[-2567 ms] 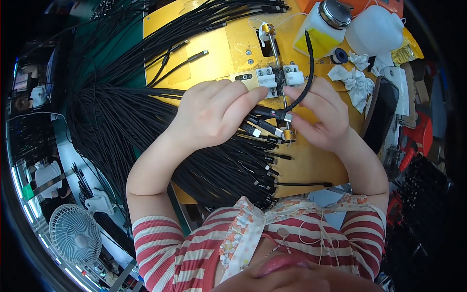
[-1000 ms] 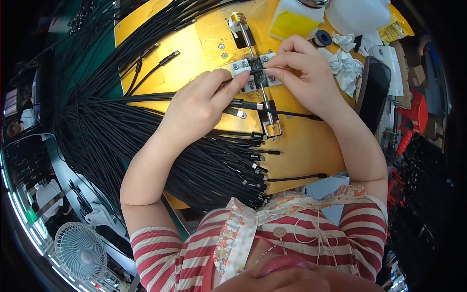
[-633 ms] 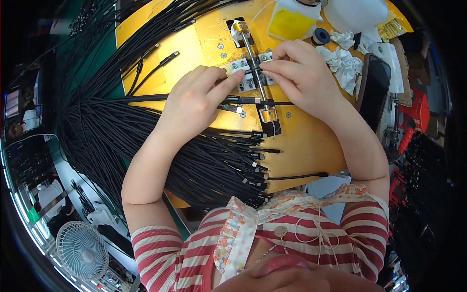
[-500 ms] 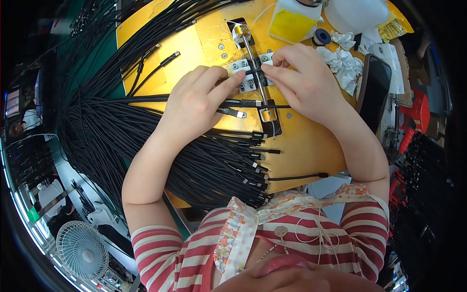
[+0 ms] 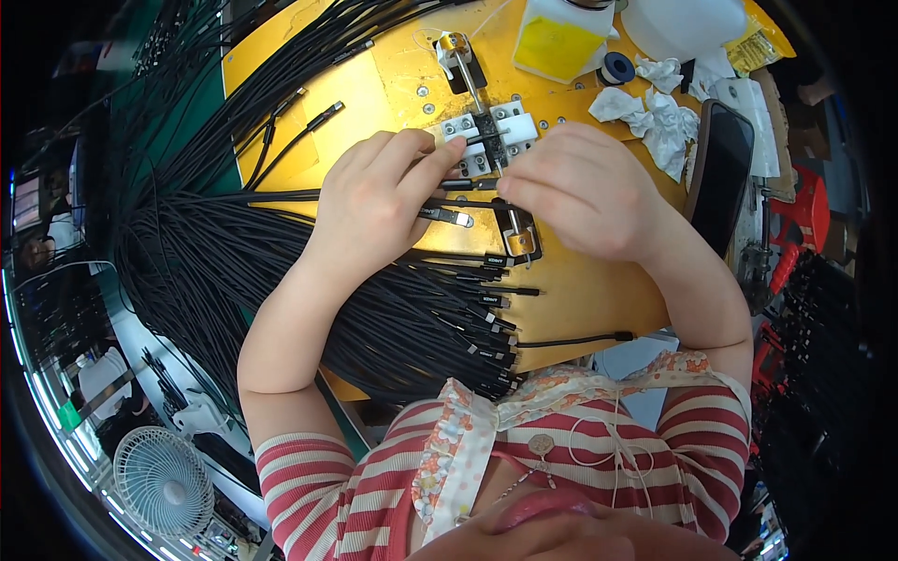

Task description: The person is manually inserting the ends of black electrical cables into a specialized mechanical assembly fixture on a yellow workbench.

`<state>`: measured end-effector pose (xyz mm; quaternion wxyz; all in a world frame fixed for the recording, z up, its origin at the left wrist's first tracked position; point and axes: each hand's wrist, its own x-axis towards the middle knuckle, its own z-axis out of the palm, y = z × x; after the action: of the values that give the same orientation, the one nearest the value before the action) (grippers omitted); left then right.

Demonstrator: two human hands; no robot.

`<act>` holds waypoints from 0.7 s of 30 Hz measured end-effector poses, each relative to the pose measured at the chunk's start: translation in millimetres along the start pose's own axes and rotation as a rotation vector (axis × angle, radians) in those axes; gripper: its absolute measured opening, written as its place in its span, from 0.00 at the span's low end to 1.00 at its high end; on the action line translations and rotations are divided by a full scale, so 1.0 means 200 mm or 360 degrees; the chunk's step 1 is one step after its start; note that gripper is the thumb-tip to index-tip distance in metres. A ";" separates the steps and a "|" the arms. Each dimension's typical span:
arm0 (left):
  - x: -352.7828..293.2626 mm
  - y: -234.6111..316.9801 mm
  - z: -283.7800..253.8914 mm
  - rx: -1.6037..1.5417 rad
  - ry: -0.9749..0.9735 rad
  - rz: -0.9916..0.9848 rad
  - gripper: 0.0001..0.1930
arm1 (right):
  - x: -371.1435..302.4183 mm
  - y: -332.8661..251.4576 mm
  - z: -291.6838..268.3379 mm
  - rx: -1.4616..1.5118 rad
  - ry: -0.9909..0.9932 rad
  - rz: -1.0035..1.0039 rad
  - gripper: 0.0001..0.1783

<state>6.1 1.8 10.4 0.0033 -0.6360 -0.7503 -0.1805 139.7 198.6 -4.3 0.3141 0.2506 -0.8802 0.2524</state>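
Observation:
A metal clamping fixture point(image 5: 470, 154) with white blocks and a steel rod point(image 5: 470, 82) is mounted on the yellow board. My left hand point(image 5: 369, 201) is closed at its left side, thumb and forefinger pinching a black cable point(image 5: 479, 139) that lies across the fixture. Below that, a black cable connector point(image 5: 468, 184) and another connector with a bare metal end point(image 5: 449, 217) stick out from under the left palm. My right hand point(image 5: 589, 192) is closed, its fingertips at the end of the upper connector; exactly what lies between them is partly hidden.
Bundled black cables point(image 5: 374, 318) cover the board's lower left, plugs fanned rightward. A yellow-labelled bottle point(image 5: 552, 42), crumpled tissues point(image 5: 645, 117), a black spool point(image 5: 617, 67) and a phone point(image 5: 720, 159) lie at the upper right. A fan point(image 5: 164, 481) stands lower left.
My right hand has moved down from the fixture's right block to the connector below, uncovering the white block. That connector has risen slightly. My left hand stays nearly in place.

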 end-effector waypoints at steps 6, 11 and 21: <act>-0.01 -0.01 0.03 0.0028 0.0101 0.0071 0.25 | -0.03 0.02 -0.02 0.0069 -0.0029 0.0148 0.09; -0.02 -0.03 0.03 -0.0091 0.0124 0.0020 0.27 | -0.02 0.02 -0.01 0.0092 -0.0001 0.0247 0.10; -0.02 0.00 -0.15 -0.0661 -0.0064 -0.0002 0.16 | 0.02 -0.04 -0.02 0.0449 0.0084 0.0350 0.08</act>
<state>0.3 -10.0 38.2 -0.1430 -0.6259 -0.6974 -0.3184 143.6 194.4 4.2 0.2694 0.1878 -0.8496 0.4128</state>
